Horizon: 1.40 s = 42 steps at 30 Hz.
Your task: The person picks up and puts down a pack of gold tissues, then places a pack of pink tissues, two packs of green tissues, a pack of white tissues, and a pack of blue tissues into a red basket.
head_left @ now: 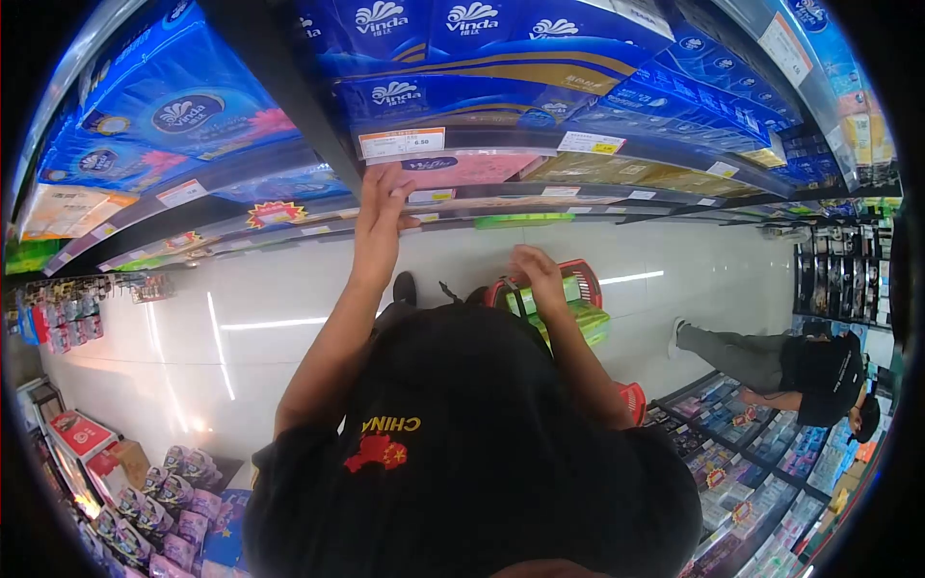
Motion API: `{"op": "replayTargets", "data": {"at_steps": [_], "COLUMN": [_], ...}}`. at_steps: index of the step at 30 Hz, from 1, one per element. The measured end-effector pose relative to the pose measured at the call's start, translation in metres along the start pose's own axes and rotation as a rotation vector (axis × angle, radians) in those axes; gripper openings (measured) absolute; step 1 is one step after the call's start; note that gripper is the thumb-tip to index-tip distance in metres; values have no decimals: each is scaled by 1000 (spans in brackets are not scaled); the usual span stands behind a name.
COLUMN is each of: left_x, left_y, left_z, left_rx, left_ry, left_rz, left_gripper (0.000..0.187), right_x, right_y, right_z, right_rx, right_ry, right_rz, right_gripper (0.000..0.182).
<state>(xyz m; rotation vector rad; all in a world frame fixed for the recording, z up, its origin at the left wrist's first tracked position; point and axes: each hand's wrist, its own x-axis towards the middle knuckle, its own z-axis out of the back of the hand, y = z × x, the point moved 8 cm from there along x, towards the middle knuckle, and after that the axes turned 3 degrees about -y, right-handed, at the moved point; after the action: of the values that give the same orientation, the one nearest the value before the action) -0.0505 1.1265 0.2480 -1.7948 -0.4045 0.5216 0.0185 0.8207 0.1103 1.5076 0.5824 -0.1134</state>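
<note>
My left hand (380,217) is raised to the shelf front, its fingers stretched out beside a white price label (403,143) and over the shelf edge. Right behind the fingertips lies a pink package (472,170) on the lower shelf. Nothing shows in this hand. My right hand (540,274) hangs lower, fingers loosely bent and apart, nothing visible in them. Below it is a red shopping basket (584,276), partly hidden by my forearm. Green packages (586,323) lie in the basket.
Blue Vinda tissue packs (472,24) fill the upper shelf, with more large blue packs (193,111) at left. A person (819,378) in dark clothes stands at right by a display of small packages (742,424). Purple packages (183,511) are stacked at lower left.
</note>
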Motion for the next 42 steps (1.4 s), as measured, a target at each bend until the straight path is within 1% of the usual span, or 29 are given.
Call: {"op": "replayTargets", "data": {"at_steps": [2,5,8,11,14,17,20,23,25,27,28,29,31,33,34,35,36,37,38,39,40,42], "left_x": [-1,-3,-3,-4,-5,-8,-9,-23,-38,-54,-64,-81,-105,-111,-109,-109,-107,-101,-92,-82,-74,-66], "left_y": [-1,-1,2,-2,2,7,55,121,179,246,284,281,367,368,353,345,322,317,316,321,322,303], "left_z": [-1,-3,-1,-1,3,8,23,37,55,88,106,115,170,208,207,202,189,192,191,195,199,177], "left_rx": [9,12,16,30,55,85,160,266,449,778,992,1144,1420,1373,1346,1457,1565,1577,1499,1419,1337,1008], "left_ry": [-14,-24,-39,-30,-33,-86,-91,-47,71,208,334,276,646,548,494,609,721,653,564,469,367,99], "left_rz": [-2,-4,11,19,40,32,113,280,381,273,143,319,523,381,314,225,133,159,225,289,349,388], "left_gripper": [72,71,71,70,69,63,54,48,46,51,54,53,46,41,38,35,33,35,37,38,39,41], "right_x": [-2,1,5,8,12,17,30,21,-8,-9,-13,-23,-45,-58,-63,-52,-43,-48,-50,-43,-35,-23], "right_y": [-5,8,30,37,22,-12,-75,-125,-143,-187,-206,-208,-204,-210,-228,-239,-263,-240,-215,-233,-241,-253], "right_z": [6,7,-4,-15,-21,-12,25,77,109,150,162,165,166,159,166,164,171,154,137,147,147,147], "right_rx": [34,31,25,-27,-80,-161,-175,-411,-73,-131,-158,-133,-84,-65,-57,-383,-706,-827,-948,-735,-858,-1082], "right_ry": [4,-1,14,69,117,136,109,45,-190,-156,-142,-158,-194,-220,-229,-51,49,88,130,-13,20,98], "right_rz": [-33,-73,-42,-21,-49,-82,-117,-202,-465,-523,-551,-540,-517,-551,-568,-358,-109,-59,-5,-156,4,353], "right_gripper": [25,27,29,32,31,29,33,27,24,21,19,18,17,19,20,22,25,26,27,23,21,17]}}
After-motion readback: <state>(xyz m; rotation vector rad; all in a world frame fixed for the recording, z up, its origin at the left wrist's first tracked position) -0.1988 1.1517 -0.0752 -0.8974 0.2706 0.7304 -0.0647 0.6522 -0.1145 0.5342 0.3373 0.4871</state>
